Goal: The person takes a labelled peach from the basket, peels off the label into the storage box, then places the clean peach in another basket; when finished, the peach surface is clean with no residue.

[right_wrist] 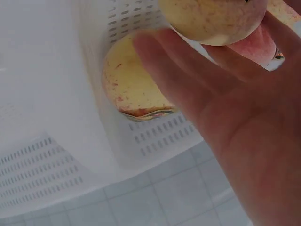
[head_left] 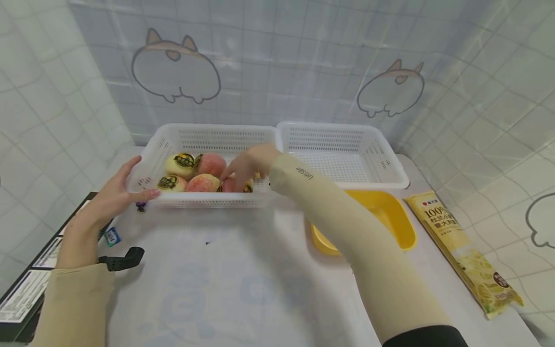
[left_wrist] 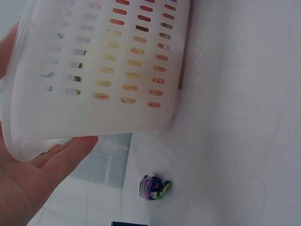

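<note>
Several peaches with printed labels, including a pink one [head_left: 211, 165] and a pale one [head_left: 180, 165], lie in the left white plastic basket [head_left: 217, 203]. At that basket's left front corner, my left hand [head_left: 110, 193] holds the rim, thumb at the front and fingers along the end wall. My right hand [head_left: 249, 164] reaches into the basket's right part. In the right wrist view its fairly straight fingers lie against a yellowish peach [right_wrist: 124, 80], with another peach [right_wrist: 214, 21] beside them. The fingers hide part of the lower fruit.
A second white basket [head_left: 342, 185] stands to the right, with a yellow tub [head_left: 401, 226] before it. A yellow pasta packet [head_left: 464, 255] lies at the right edge. A small purple wrapped sweet [left_wrist: 153, 187], a blue packet [head_left: 112, 236] and a dark box [head_left: 26, 289] are at left.
</note>
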{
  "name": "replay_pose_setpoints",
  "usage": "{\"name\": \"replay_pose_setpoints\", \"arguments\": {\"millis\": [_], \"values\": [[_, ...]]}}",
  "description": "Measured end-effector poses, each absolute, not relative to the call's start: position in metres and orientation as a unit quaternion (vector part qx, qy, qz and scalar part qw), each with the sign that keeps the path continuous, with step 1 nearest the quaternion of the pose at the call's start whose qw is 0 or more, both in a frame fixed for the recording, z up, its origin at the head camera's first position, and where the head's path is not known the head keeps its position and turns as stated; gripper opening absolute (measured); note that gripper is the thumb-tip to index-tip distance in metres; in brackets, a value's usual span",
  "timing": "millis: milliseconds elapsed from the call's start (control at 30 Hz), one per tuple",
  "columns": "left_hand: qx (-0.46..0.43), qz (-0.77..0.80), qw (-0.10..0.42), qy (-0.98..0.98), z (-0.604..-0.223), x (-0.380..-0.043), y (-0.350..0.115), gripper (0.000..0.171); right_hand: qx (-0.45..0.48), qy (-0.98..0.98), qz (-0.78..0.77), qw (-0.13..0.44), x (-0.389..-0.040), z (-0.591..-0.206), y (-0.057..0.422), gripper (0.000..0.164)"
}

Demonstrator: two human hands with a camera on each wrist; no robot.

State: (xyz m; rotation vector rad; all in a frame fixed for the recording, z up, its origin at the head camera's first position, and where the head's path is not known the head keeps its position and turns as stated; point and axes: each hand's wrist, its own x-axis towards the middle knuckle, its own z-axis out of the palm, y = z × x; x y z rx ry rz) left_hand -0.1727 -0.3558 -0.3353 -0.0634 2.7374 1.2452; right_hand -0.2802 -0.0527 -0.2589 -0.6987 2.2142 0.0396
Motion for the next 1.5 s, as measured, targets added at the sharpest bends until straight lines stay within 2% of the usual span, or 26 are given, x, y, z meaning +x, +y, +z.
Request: {"name": "replay_pose_setpoints", "arguments": {"millis": [167, 433, 667, 933, 1133, 1367, 1500], "values": [[-0.020, 0.425, 0.068, 0.903, -0.338, -0.171, -0.352, 0.110, -0.229, 0.892, 0.038, 0.388, -0.278, -0.260, -0.053, 0.064], [-0.021, 0.440, 0.080, 0.894, -0.344, -0.169, -0.347, 0.110, -0.255, 0.886, 0.067, 0.381, -0.273, -0.264, -0.052, 0.043], [-0.020, 0.439, 0.086, 0.894, -0.348, -0.171, -0.347, 0.110, -0.248, 0.877, 0.059, 0.407, -0.277, -0.271, -0.050, 0.054], [-0.018, 0.439, 0.082, 0.895, -0.343, -0.172, -0.348, 0.111, -0.285, 0.870, 0.029, 0.402, -0.273, -0.270, -0.042, 0.049], [-0.028, 0.423, 0.085, 0.902, -0.335, -0.173, -0.350, 0.113, -0.326, 0.852, -0.003, 0.409, -0.276, -0.260, -0.041, 0.061], [-0.033, 0.429, 0.079, 0.899, -0.330, -0.171, -0.350, 0.117, -0.340, 0.863, -0.060, 0.370, -0.278, -0.242, -0.031, 0.056], [-0.032, 0.432, 0.076, 0.898, -0.329, -0.169, -0.351, 0.119, -0.351, 0.864, -0.101, 0.346, -0.280, -0.237, -0.022, 0.061]]}}
